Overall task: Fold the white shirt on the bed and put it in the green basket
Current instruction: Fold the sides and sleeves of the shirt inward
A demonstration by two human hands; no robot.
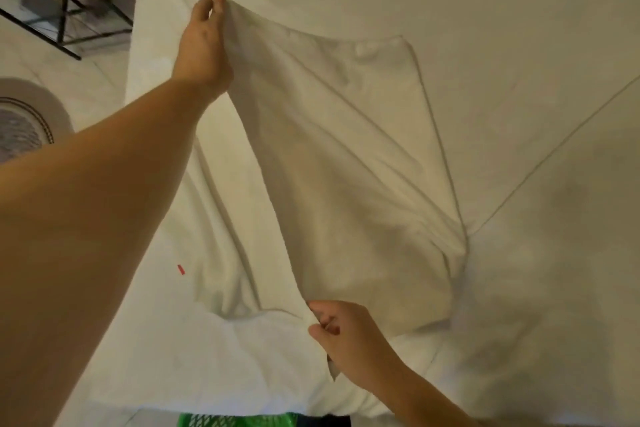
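Observation:
The white shirt (346, 156) lies spread on the white bed (519, 10), with its left edge lifted off the sheet. My left hand (206, 45) reaches far forward and pinches the shirt's far left corner. Close to me, my right hand (341, 336) pinches the shirt's near left corner between thumb and fingers. The raised edge stretches between both hands, and the shirt's right side rests flat on the bed. A strip of the green basket (239, 420) shows at the bottom edge, just below the bed.
The bed's left edge runs down the left part of the view, with pale floor tiles (52, 66) beyond it. A black metal frame (65, 10) stands on the floor at top left. A round patterned object (24, 121) lies at the left. A small red mark (180, 269) sits on the sheet.

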